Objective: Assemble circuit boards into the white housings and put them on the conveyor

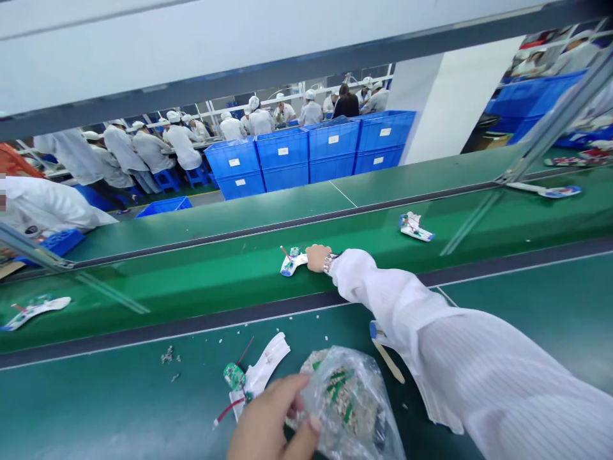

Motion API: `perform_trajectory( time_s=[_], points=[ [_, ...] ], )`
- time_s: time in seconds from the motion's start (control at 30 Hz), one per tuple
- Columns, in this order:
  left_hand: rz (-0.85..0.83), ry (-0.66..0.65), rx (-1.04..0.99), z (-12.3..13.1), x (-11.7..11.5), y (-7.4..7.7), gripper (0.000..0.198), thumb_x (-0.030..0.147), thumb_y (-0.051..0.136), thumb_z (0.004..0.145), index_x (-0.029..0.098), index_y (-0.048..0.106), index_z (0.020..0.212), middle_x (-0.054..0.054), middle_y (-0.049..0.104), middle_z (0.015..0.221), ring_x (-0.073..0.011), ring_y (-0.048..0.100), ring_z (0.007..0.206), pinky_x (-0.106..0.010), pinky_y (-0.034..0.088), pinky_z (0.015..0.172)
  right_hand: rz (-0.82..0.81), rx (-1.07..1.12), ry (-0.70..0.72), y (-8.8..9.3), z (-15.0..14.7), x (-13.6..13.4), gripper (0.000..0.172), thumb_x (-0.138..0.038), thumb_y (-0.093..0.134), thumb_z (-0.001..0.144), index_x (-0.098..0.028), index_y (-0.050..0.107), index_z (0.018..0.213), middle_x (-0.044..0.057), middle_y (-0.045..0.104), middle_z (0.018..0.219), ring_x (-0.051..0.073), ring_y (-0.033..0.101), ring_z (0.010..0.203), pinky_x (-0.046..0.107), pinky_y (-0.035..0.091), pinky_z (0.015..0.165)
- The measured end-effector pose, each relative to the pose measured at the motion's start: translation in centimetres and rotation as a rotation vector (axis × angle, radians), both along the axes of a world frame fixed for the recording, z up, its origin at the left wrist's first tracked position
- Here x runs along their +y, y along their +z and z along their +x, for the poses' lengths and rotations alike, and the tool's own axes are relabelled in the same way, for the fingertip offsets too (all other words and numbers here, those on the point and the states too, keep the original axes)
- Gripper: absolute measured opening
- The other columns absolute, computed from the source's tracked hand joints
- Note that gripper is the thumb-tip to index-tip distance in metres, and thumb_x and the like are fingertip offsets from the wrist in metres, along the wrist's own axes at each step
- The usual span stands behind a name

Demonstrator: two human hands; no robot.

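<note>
Right hand (318,257) on belt (191,281), touching part (293,262); clamp cannot be told. Left hand (268,425), near side of belt, pinches bag (349,402). Judged step: part handled at belt; next move calls for firm hold.

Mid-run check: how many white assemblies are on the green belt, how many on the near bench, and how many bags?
White assemblies on the belt: 4
White assembly on the near bench: 1
Clear plastic bag: 1
Total: 6
A blue-tipped piece under the sleeve is too hidden to count.
</note>
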State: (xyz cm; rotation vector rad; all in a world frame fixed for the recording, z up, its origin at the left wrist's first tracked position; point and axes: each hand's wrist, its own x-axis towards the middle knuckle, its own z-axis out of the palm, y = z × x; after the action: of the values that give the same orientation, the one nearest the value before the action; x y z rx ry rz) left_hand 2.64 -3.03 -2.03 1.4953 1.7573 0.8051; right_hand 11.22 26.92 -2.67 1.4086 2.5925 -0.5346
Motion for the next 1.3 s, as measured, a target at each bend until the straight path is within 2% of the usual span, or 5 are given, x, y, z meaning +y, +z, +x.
perform_trajectory(
  time_s=[0.17, 0.37, 0.67, 0.93, 1.3],
  points=[
    [0.078, 0.621, -0.691, 0.2, 2.7, -0.1, 0.036, 0.046, 0.061, 0.083, 0.018, 0.065, 0.105, 0.002, 0.062, 0.077, -0.0122, 0.052, 0.062, -0.025, 0.042, 0.067, -0.138, 0.243, 0.332, 1.6, 4.3, -5.8, 0.017, -0.025, 0.06, 0.091, -0.012, 0.062, 0.101, 0.005, 0.063, 0.101, 0.017, 0.062, 0.091, 0.036, 0.052, 0.081],
    [0.019, 0.388, -1.102, 3.6, 3.0, 1.1, 0.04, 0.051, 0.071, 0.075, 0.017, 0.055, 0.06, 0.007, 0.043, 0.048, -0.0059, 0.033, 0.044, -0.018, 0.029, 0.044, -0.33, 0.517, 0.638, 4.0, 9.4, -15.4, 0.014, 0.0, 0.059, 0.066, -0.014, 0.061, 0.071, -0.002, 0.06, 0.075, 0.011, 0.058, 0.074, 0.02, 0.046, 0.069],
    [0.224, 0.24, -1.227, 4.8, -0.1, 3.2, 0.045, 0.052, 0.083, 0.061, 0.022, 0.068, 0.092, -0.003, 0.069, 0.077, -0.0114, 0.055, 0.05, -0.023, 0.047, 0.051, -1.019, 0.866, 0.601, 4.4, 11.6, -20.7, 0.026, -0.036, 0.057, 0.081, -0.013, 0.063, 0.094, 0.006, 0.065, 0.08, 0.017, 0.065, 0.076, 0.028, 0.053, 0.074],
    [0.397, 0.55, -0.813, 6.2, -1.7, 5.7, 0.038, 0.043, 0.089, 0.051, 0.022, 0.075, 0.079, -0.001, 0.072, 0.07, -0.0167, 0.067, 0.064, -0.02, 0.051, 0.058, -0.079, 0.997, 0.066, 7.2, 12.4, -22.5, 0.015, -0.019, 0.046, 0.09, -0.018, 0.06, 0.085, 0.003, 0.062, 0.082, 0.015, 0.058, 0.077, 0.027, 0.046, 0.071],
    [0.425, 0.459, -0.493, 5.0, -2.8, 4.7, 0.03, 0.044, 0.085, 0.057, 0.027, 0.074, 0.079, 0.002, 0.069, 0.065, -0.0128, 0.059, 0.058, -0.017, 0.047, 0.055, -0.149, 1.288, 0.226, 7.9, 10.6, -23.9, 0.018, -0.019, 0.053, 0.085, -0.018, 0.053, 0.067, -0.002, 0.054, 0.063, 0.012, 0.051, 0.062, 0.023, 0.04, 0.059]
  ],
)
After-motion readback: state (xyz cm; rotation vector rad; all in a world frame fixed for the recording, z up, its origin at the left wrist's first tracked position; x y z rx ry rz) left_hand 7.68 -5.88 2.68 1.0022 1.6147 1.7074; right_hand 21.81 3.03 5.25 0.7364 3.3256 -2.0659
